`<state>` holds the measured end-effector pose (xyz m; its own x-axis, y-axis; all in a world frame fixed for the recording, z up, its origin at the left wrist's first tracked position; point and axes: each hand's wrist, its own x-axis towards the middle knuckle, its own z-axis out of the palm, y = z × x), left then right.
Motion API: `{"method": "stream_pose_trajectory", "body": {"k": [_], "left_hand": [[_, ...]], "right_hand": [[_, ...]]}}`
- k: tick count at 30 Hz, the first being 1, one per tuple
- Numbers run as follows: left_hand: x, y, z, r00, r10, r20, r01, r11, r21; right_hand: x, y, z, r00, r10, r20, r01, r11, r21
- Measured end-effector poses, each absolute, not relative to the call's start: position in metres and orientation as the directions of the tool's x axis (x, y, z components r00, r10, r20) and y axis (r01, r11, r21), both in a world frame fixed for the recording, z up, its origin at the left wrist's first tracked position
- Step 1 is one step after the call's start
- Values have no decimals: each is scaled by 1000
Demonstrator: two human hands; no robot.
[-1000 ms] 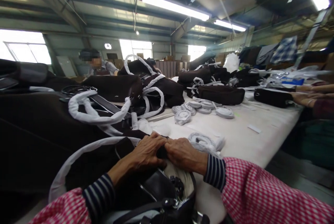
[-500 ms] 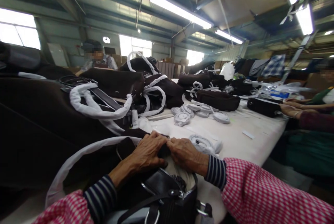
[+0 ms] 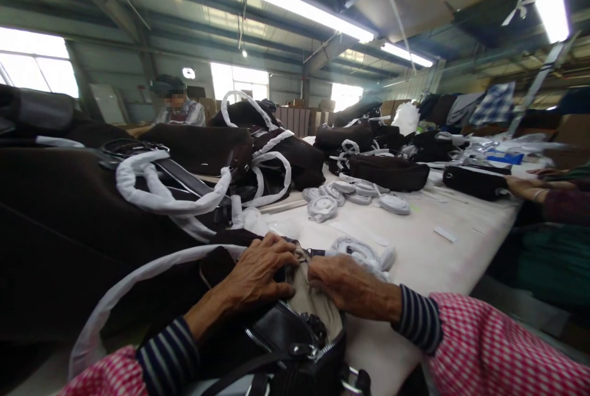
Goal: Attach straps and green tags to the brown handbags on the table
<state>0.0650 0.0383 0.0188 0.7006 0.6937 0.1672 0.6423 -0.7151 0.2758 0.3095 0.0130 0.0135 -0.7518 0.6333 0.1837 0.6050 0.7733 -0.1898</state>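
Observation:
A black handbag (image 3: 258,328) lies unzipped in front of me, its beige lining (image 3: 313,300) showing between the silver zipper teeth. My left hand (image 3: 260,270) is closed over the far left edge of the opening, thumb toward me. On the right edge my right hand (image 3: 353,285) has its fingers curled against the lining; its fingertips are partly hidden. A small dark tab (image 3: 316,253) sticks out just above the right knuckles. The bag's handle (image 3: 133,282), wrapped in white, arcs out at the left.
Large dark bags (image 3: 55,230) with wrapped handles are heaped at the left. Coiled wrapped straps (image 3: 322,206) and more dark bags (image 3: 389,173) lie on the white table (image 3: 415,248). A co-worker's hands (image 3: 525,188) touch a bag at the right; another person (image 3: 177,107) is behind the heap.
My right hand has moved right, away from my left hand, and more beige lining shows between them. My left hand stays at nearly the same place on the bag.

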Motion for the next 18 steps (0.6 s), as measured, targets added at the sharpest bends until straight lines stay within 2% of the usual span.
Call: {"method": "stream_pose_trajectory", "body": {"k": [2,5,8,11,16,18], "left_hand": [[65,36,17,719,670,186,623,-739,256],[68,27,14,770,595,230,559,-803,204],[73,15,16,822,539,184,510,-840,187],[78,5,15,852,509,124,487,-857,167],[83,4,-2,843,495,209,492,-868,70],[85,6,-5,847,479,233,483,-875,41]], "right_hand": [[315,0,11,-741,642,195,587,761,-276],[319,-10,2,-661,725,194,622,674,-399],[319,-11,-7,-612,764,206,605,620,-499],[319,-12,-10,-603,761,240,553,615,-562],[321,-17,-8,-585,771,251,391,540,-746],[321,-18,-8,-586,767,263,340,527,-779]]}}
